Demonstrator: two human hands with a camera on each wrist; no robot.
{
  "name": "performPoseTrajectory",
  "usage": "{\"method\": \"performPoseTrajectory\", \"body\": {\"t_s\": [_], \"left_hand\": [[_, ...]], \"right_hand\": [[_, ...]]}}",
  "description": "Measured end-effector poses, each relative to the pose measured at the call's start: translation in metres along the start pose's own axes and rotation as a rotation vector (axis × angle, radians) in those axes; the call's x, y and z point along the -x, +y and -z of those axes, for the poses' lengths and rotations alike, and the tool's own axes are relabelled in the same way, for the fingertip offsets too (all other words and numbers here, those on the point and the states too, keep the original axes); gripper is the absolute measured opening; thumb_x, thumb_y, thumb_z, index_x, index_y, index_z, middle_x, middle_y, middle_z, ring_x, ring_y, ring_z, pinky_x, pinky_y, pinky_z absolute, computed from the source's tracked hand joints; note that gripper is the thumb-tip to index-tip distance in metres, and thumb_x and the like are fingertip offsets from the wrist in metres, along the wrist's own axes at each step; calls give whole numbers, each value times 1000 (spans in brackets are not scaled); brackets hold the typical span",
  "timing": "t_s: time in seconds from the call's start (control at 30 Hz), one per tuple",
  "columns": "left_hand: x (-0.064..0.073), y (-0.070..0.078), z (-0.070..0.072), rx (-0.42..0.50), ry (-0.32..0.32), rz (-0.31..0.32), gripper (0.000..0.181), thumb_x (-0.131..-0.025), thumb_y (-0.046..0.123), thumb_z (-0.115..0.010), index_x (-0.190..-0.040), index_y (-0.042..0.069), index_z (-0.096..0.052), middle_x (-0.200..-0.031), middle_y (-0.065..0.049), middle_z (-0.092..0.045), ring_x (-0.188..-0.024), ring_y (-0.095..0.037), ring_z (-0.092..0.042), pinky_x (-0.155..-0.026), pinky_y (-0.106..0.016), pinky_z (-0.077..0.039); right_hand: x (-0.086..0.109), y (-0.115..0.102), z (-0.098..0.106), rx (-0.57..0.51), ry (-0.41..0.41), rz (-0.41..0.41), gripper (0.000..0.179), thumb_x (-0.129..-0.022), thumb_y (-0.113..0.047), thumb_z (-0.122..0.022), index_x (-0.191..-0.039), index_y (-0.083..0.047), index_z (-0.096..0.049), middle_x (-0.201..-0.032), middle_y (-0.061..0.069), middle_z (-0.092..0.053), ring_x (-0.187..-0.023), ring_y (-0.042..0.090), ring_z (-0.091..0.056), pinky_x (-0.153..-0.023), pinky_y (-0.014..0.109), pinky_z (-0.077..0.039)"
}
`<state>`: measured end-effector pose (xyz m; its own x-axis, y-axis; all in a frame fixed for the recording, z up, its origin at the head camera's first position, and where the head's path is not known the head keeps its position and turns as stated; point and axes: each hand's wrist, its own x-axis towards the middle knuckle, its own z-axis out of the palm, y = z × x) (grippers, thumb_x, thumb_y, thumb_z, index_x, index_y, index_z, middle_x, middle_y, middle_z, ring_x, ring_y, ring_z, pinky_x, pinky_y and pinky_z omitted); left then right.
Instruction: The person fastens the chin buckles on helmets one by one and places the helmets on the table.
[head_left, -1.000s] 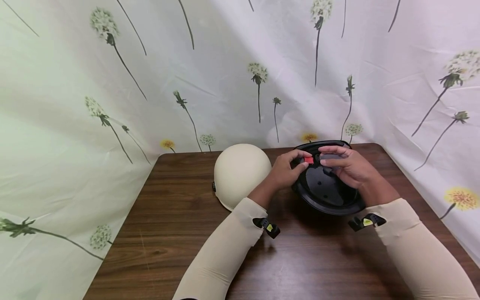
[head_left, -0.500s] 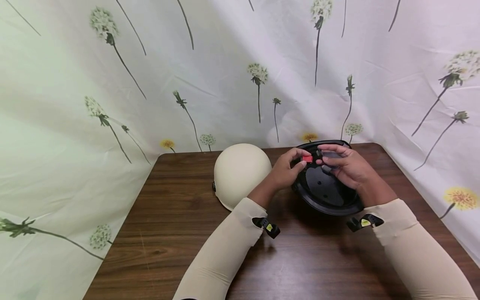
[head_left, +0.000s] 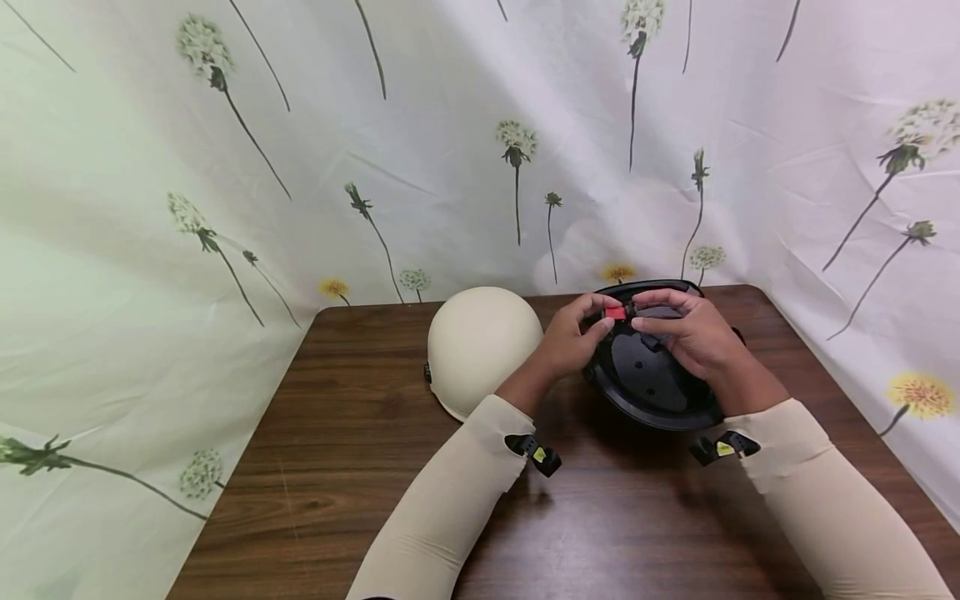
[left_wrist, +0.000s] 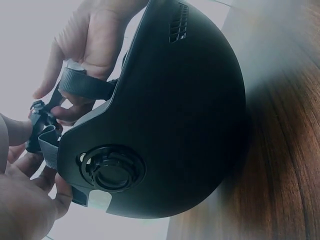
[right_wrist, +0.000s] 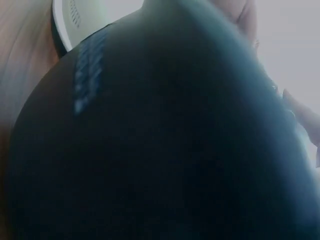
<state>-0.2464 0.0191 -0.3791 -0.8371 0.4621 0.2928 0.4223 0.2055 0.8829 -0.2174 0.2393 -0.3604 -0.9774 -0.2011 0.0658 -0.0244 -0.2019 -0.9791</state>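
A black helmet (head_left: 652, 375) lies upside down on the table, hollow side facing up. Above its opening, my left hand (head_left: 567, 343) pinches the red part of the chin strap buckle (head_left: 615, 313) between thumb and fingers. Close on the other side, my right hand (head_left: 697, 340) pinches the black end of that buckle, thumb and fingertips right at it. In the left wrist view, the black buckle (left_wrist: 41, 125) sits between both hands, with a webbing strap (left_wrist: 86, 85) running to the shell. The shell fills most of the right wrist view, hiding much of the hands.
An off-white helmet (head_left: 483, 350) stands dome up to the left of the black one, close to my left forearm. Both rest near the back edge of the brown wooden table (head_left: 345, 433). A flower-printed cloth (head_left: 450, 167) hangs behind and along the sides.
My right hand has shifted slightly left, bringing its thumb and fingers to the buckle beside the red part. My left hand keeps its pinch, with the red part raised a little.
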Motion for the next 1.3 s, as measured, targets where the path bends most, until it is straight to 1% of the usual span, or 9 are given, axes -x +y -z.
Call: {"method": "performPoseTrajectory", "body": {"t_s": [0.1, 0.27, 0.37, 0.43, 0.53, 0.73, 0.97, 1.13, 1.3], "left_hand": [[0, -2, 0, 15, 3, -10, 27, -109, 17, -59, -134, 8, -64, -134, -9, -67, -109, -14, -59, -88, -24, -49], [-1, -3, 0, 37, 10, -29, 28, -109, 15, -58, -135, 7, -63, -132, -10, -68, -104, -15, -61, -84, -24, -49], [0, -2, 0, 36, 14, -23, 27, -109, 16, -59, -135, 8, -64, -131, -9, -69, -104, -15, -61, -83, -25, -50], [1, -3, 0, 35, 17, -19, 27, -109, 17, -59, -134, 9, -64, -130, -9, -70, -104, -15, -62, -84, -25, -51], [1, -3, 0, 37, 20, -16, 28, -109, 17, -59, -135, 9, -64, -131, -8, -70, -106, -14, -61, -86, -25, -51], [0, -3, -2, 15, 37, -12, 31, -110, 17, -56, -140, 11, -64, -136, -8, -68, -105, -14, -60, -87, -24, -50], [-1, -2, -2, 7, 48, -16, 30, -111, 15, -54, -139, 8, -61, -134, -10, -70, -111, -14, -62, -95, -25, -50], [-2, -1, -3, -5, 43, -31, 30, -110, 14, -56, -139, 7, -60, -134, -12, -70, -112, -13, -64, -96, -24, -50], [-2, -1, -4, -43, 39, -53, 31, -109, 16, -59, -138, 6, -59, -132, -13, -72, -101, -14, -64, -87, -22, -51]], "right_hand": [[0, 1, -1, 74, 19, -2, 32, -94, 2, -77, -125, -6, -74, -122, -1, -67, -101, 13, -67, -79, 25, -57], [-1, 0, -2, 259, 51, 16, 40, -97, -11, -78, -134, 0, -69, -107, -2, -72, -82, 14, -66, -73, 27, -57], [0, -1, -2, 349, 40, 66, 35, -98, -9, -76, -129, 6, -68, -91, -1, -72, -74, 16, -64, -68, 28, -57], [1, -1, -2, 363, 32, 90, 31, -97, -5, -75, -124, 9, -67, -86, 0, -72, -73, 17, -64, -66, 29, -56], [1, 0, -2, 314, 44, 103, 26, -96, -2, -75, -118, 8, -65, -85, 1, -71, -73, 16, -65, -65, 28, -56], [2, 1, 1, 176, 102, 109, 22, -94, -3, -79, -113, -3, -68, -94, -1, -69, -74, 10, -67, -65, 24, -55], [3, 0, 1, 65, 83, 126, 22, -96, -1, -75, -117, -7, -69, -105, 1, -65, -81, 9, -71, -71, 23, -57], [3, 0, -2, 46, 90, 147, 24, -96, -1, -75, -119, -5, -68, -108, 3, -64, -81, 10, -71, -71, 23, -58], [2, 1, -4, 124, 106, 174, 25, -95, -1, -76, -119, -2, -68, -111, 4, -63, -84, 11, -72, -75, 23, -59]]}}
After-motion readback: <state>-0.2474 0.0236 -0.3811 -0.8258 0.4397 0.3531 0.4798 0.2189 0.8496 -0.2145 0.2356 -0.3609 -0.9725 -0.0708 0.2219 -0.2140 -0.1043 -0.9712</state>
